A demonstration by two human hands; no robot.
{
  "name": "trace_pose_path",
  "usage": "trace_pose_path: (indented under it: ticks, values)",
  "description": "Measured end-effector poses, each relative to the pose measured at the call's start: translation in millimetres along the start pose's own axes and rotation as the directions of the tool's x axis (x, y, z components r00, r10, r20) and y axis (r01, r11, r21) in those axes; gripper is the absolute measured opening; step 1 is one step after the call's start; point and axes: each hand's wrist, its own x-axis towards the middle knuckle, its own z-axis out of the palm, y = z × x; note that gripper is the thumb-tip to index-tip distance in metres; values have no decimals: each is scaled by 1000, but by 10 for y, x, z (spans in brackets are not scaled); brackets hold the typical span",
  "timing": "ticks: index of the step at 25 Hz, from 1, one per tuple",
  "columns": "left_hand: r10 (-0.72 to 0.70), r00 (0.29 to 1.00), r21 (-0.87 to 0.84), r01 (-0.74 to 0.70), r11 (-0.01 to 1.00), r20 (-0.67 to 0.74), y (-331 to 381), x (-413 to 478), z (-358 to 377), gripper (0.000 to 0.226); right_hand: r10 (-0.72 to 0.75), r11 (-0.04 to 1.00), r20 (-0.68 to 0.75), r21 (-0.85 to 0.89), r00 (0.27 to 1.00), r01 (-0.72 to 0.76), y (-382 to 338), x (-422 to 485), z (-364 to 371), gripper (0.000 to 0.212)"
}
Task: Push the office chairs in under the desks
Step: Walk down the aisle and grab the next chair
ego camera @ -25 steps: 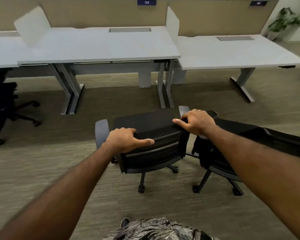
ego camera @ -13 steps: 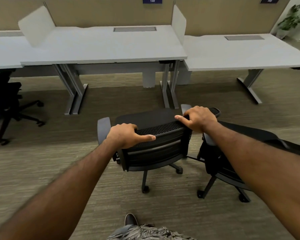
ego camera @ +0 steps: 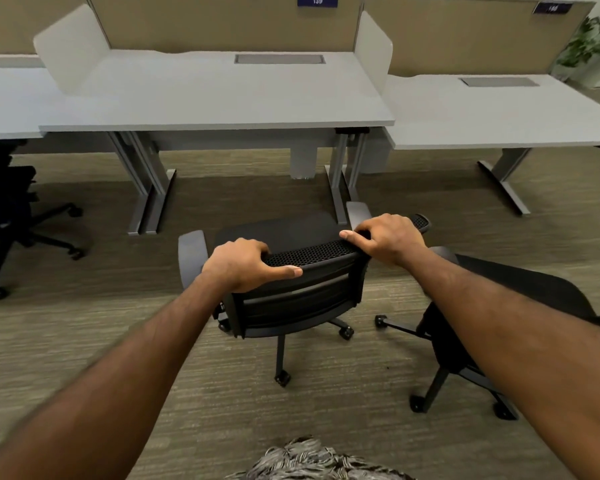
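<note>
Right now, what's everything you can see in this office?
Office chairs: three, black; one held by its backrest in front of the middle desk, one beside it on the right, one far left, partly under a desk.
Desks: three, white with grey legs; left, middle, right.
Side screens: two, white, at the middle desk's ends.
Number signs: two, blue, on the tan back panel.
Plant: one, green, far right corner.
Floor: grey-brown carpet.
Left hand and right hand: fingers curled over the backrest top.

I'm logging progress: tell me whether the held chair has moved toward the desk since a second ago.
Yes. The chair under both hands has rolled forward: its armrest now nearly meets the middle desk's leg foot.
</note>
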Motion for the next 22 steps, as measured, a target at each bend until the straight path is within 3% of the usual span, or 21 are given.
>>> trace_pose_path:
  ticks: [5, 8, 12, 17, 22]
  values:
    - [53, 998, -90, -56, 994, -29, -484, 221, -318, 114, -123, 992, -10, -11, 992, 123, -272, 513, -9, 104]
    - [58, 995, -89, -65, 994, -76, -752, 418, -523, 103, -177, 984, -12, -33, 984, 177, -405, 820, -18, 111]
    - [77, 990, -67, -86, 994, -120, -1131, 688, -759, 100, -187, 981, -28, -57, 982, 185, -615, 1267, -4, 107]
    - [78, 955, 3, -81, 997, -285, -1632, 1136, -1028, 103, -163, 985, -141, -78, 976, 154, -849, 1924, 31, 104]
    - [19, 962, 4, -19, 1000, -273, -2059, 1744, -1299, 103, -154, 987, -184, -64, 971, 144, -953, 2713, 33, 100]
